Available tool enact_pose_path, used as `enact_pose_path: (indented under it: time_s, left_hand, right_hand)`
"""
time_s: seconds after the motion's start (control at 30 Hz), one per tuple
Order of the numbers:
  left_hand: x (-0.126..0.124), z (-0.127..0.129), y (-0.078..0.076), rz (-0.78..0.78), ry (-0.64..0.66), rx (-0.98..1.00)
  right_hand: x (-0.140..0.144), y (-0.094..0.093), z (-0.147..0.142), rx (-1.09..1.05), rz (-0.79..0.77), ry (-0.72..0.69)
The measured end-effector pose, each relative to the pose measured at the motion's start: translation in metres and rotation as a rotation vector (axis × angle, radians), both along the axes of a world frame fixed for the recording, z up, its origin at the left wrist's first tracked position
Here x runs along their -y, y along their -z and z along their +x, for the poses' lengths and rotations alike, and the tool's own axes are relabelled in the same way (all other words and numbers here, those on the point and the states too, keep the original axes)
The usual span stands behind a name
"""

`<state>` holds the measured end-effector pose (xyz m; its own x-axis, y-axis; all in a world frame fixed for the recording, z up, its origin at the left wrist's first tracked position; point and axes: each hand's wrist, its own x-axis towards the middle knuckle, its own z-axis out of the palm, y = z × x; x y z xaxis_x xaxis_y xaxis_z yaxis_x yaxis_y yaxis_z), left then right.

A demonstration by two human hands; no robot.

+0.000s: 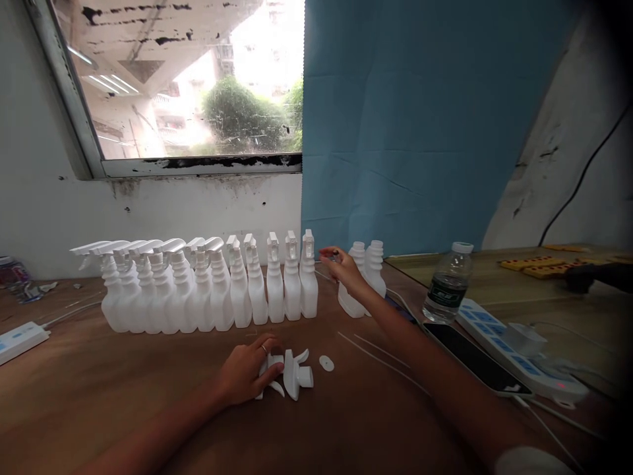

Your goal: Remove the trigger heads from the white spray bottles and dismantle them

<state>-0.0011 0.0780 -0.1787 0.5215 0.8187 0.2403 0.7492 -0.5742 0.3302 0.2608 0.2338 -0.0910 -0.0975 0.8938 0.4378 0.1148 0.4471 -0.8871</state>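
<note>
My left hand (pixel 250 373) is closed around a white trigger spray head (pixel 277 389) on the table, its fingers and thumb hiding part of it. Just right of it lies a second trigger spray head (pixel 295 377), and past that a small white disc (pixel 326 363). Raised toward the back, my right hand (pixel 343 269) has its fingers stretched left, near the end spray bottle (pixel 309 284) of a long row. Nothing shows clearly between these fingers. Behind that hand stand two white bottles without spray heads (pixel 376 270), partly covered by it.
Several white bottles with spray heads (pixel 182 290) line the back. Two thin clear tubes (pixel 376 356) lie under my right forearm. To the right are a water bottle (pixel 448 287), a phone (pixel 469 359) and a power strip (pixel 519 356). Another power strip (pixel 22 340) sits far left.
</note>
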Motion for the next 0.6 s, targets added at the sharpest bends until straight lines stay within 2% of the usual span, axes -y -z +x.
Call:
enact_pose_path:
  time_s: [0.17,0.27,0.33,0.47,0.6]
  left_hand:
    - [-0.003,-0.003,0.000,0.078,-0.150,0.022]
    - [-0.007,-0.004,-0.006,0.156,-0.159,0.051]
    - [-0.010,-0.001,-0.014,0.207,-0.152,0.030]
    - [-0.022,0.022,-0.048,0.258,-0.163,0.026]
    - [-0.042,0.062,-0.092,0.257,-0.152,0.209]
  right_hand:
    - [-0.023,-0.018,-0.016,0.021,0.049,-0.015]
    - [-0.023,-0.021,-0.017,0.023,0.045,-0.042]
    - [-0.019,-0.024,-0.012,0.010,0.060,-0.016]
    - [-0.005,-0.042,0.006,-0.043,0.120,0.045]
    - [0.024,-0.067,0.015,-0.159,0.171,0.025]
